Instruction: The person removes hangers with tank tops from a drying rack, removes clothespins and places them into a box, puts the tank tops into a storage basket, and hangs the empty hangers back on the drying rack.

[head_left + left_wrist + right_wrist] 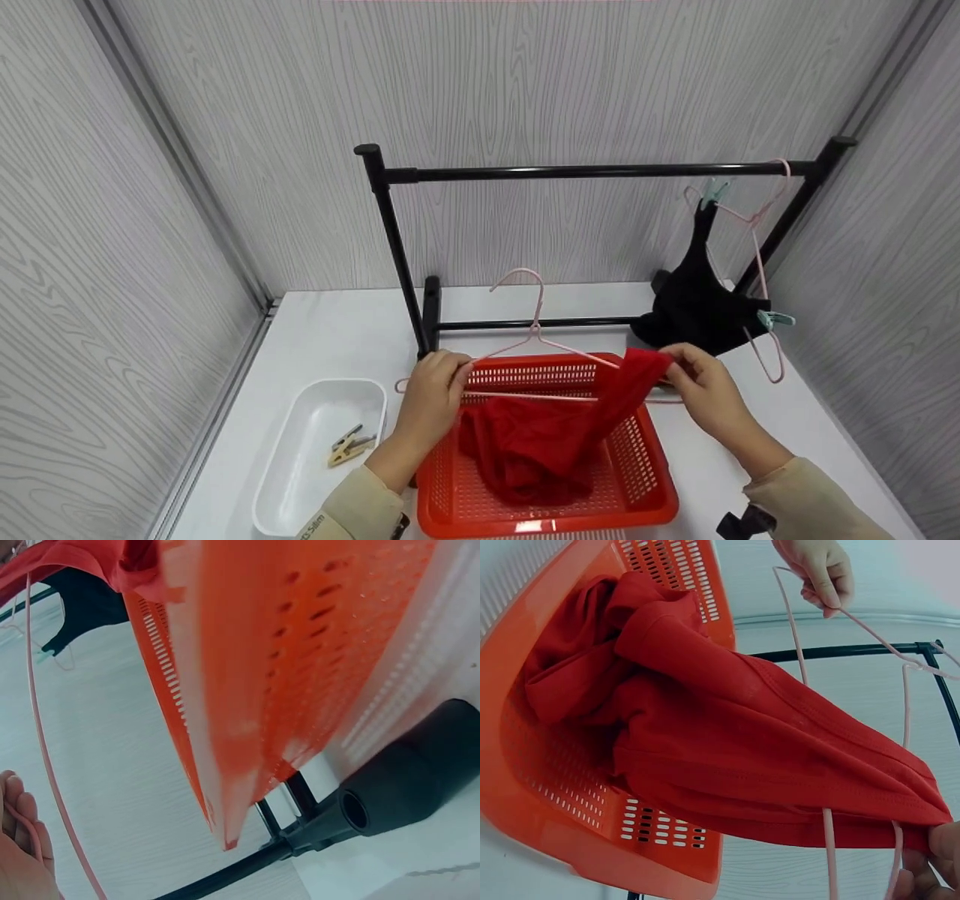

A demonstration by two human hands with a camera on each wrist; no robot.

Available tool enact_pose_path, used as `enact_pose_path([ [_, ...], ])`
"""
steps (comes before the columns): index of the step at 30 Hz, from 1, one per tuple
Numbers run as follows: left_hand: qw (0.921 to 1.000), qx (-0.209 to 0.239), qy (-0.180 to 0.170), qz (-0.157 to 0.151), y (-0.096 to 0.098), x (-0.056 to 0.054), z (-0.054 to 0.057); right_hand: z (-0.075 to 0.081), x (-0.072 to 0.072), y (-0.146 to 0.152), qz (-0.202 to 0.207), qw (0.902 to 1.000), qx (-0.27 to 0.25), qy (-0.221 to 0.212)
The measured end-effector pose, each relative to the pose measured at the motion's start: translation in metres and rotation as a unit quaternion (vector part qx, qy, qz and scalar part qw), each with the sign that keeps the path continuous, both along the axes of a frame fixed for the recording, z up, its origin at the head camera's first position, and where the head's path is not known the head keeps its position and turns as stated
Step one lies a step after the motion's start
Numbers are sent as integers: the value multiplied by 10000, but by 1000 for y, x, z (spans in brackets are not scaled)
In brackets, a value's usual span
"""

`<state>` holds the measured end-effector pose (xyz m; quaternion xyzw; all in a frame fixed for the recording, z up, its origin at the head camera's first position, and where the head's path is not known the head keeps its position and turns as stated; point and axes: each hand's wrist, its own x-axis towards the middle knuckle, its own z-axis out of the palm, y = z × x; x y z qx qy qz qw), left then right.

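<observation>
1. Head: the left hand [431,390] has its fingers curled round a pink clothes hanger [535,330]; the right hand [705,386] pinches one end of a red cloth garment [532,450], the rest lying in a red plastic basket [664,480].
2. Left wrist: the left fingers are bent closed round hanger wire.
3. Right wrist: the garment stretches from basket to right fingertips, crossing the hanger.
</observation>
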<state>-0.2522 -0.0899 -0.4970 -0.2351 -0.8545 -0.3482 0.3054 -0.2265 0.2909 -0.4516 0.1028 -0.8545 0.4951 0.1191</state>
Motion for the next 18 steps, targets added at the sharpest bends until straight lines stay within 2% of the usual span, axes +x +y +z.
enact_pose_path([
  [10,9998,-21,132,170,-14,0,-2,-2,0,5,-107,9978,-632,-162],
  [18,9986,69,431,310,-25,-2,-3,-5,-1,8,-256,9961,-779,-315],
])
